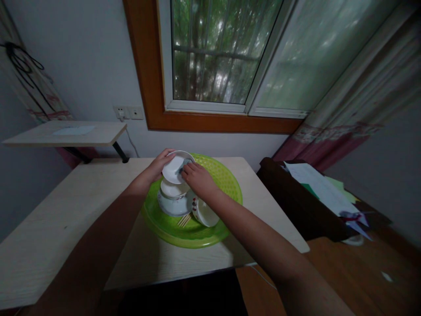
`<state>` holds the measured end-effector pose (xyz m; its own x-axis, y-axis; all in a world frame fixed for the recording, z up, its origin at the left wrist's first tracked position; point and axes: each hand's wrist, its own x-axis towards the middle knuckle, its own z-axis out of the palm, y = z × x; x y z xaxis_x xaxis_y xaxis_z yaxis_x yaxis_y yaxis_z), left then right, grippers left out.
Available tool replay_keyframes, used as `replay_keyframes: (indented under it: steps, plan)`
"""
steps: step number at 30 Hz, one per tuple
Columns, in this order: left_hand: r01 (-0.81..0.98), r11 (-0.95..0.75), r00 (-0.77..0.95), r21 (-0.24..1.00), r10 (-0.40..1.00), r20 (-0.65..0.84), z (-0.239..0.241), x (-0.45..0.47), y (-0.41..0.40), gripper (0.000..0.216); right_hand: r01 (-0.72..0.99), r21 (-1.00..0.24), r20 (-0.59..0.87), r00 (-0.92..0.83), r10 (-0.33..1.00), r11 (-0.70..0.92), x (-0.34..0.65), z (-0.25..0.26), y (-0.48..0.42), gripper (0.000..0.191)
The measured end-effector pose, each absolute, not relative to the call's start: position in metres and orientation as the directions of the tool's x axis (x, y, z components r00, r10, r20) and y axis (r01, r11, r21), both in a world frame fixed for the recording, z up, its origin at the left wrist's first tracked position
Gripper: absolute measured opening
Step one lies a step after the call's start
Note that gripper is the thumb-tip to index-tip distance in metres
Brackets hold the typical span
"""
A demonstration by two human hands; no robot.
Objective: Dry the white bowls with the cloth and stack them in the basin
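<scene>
Pinching the white bowl [171, 171] with my left fingers [167, 158], I bunched my right fingers [190, 170] around an apparent cloth [186, 162] inside, wiping seemingly unfinished, other bowls [172, 190] unheld.

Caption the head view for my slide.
Left hand grips a white bowl, right hand against it, above stacked dishes on a green tray.

The right hand [199, 179] partly hides the tilted bowl [171, 168]; the window [217, 66] is cut off above.
</scene>
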<state>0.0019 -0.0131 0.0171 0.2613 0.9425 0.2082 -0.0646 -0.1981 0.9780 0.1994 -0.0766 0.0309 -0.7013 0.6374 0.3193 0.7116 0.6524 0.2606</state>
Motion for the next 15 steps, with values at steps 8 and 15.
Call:
replay_keyframes:
  steps: [8,15]
  plan:
    - [0.084,-0.359,0.227,0.929,0.915,0.333,0.016,0.004,-0.010,0.057,0.752,0.111,0.294,-0.649,0.702,0.650,0.196,0.026,-0.078,0.024]
    - [0.212,-0.523,0.254,0.826,0.845,0.470,0.013,0.001,-0.007,0.052,0.522,-0.289,0.307,-0.744,0.594,0.803,0.196,0.014,-0.069,0.069]
